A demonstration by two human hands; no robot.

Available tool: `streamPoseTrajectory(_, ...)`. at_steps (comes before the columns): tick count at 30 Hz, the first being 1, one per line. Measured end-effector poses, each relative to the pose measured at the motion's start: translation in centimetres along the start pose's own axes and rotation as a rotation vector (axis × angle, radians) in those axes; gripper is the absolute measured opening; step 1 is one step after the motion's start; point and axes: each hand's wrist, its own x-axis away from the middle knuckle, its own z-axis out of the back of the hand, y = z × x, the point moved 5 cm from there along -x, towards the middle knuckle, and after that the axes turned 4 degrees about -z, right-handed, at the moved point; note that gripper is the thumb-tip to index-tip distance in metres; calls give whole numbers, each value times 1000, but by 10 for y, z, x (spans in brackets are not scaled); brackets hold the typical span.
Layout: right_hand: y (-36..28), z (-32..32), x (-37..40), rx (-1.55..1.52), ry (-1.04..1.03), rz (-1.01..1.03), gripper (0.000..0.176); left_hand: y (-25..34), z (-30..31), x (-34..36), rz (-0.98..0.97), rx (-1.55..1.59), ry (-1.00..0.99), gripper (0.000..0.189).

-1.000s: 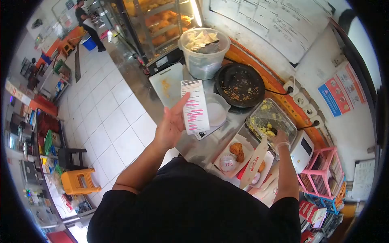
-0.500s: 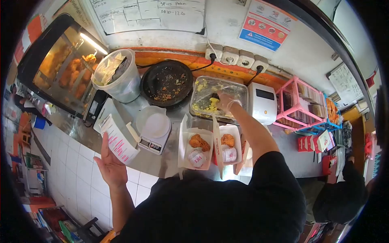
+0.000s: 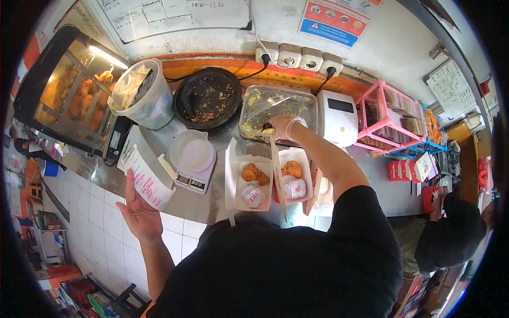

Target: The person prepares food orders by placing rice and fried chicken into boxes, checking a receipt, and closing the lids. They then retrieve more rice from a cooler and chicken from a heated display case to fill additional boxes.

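Observation:
My right hand (image 3: 282, 127) is at the front edge of a clear-lidded tray (image 3: 310, 114) holding crumbled yellow food (image 3: 249, 124). Its fingers are closed around something dark, mostly hidden, with yellow food beside it. My left hand (image 3: 142, 218) is palm up with fingers spread, by a white printed paper piece (image 3: 149, 185) that overhangs the counter; one finger touches its edge. Below the tray stand two open cartons, a left one (image 3: 231, 180) and a right one (image 3: 277, 175). Each holds fried chicken (image 3: 254, 174) and a white wrapped bundle (image 3: 253, 195).
A kitchen scale (image 3: 192, 183) bears a white container (image 3: 186, 151). Behind are a black stone mortar (image 3: 207, 98), a plastic bucket (image 3: 159, 103), a lit display warmer (image 3: 53, 58), a white appliance (image 3: 339, 119) and a pink rack (image 3: 382, 116). Another person (image 3: 450, 233) stands at right.
My right hand has moved nearer the tray's front edge, and yellow food clumped by its fingers is less visible. My left hand stays beside the paper. The whole view has shifted slightly.

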Motion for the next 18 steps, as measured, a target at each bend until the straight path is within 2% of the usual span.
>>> streamPoseTrajectory(3, 8, -3, -4, -77, -87, -67, 83, 4, -1, 2, -2, -11, 25, 73)
streamPoseTrajectory(4, 11, -2, -8, -74, -84, -64, 83, 5, -1, 2, -4, -4, 22, 73)
streamPoseTrajectory(6, 19, -7, -16, -175, -228, -132, 93, 7, -2, 4, -14, -1, 20, 73)
streamPoseTrajectory(13, 37, 2, -23, -234, -198, -124, 88, 17, 4, 15, -47, -21, 62, 72)
streamPoseTrajectory(15, 51, 12, -18, -504, -242, -299, 89, 16, 6, 18, -45, -10, 75, 72)
streamPoseTrajectory(16, 57, 14, -17, -567, -189, -336, 73, 16, 7, 20, -46, -1, 78, 72)
streamPoseTrajectory(17, 73, 5, -22, -567, -188, -341, 73, 16, 7, 21, -46, 7, 79, 72)
streamPoseTrajectory(18, 85, -2, -33, -7, 3, -21, 64, 16, 8, 21, -41, 11, 76, 72)
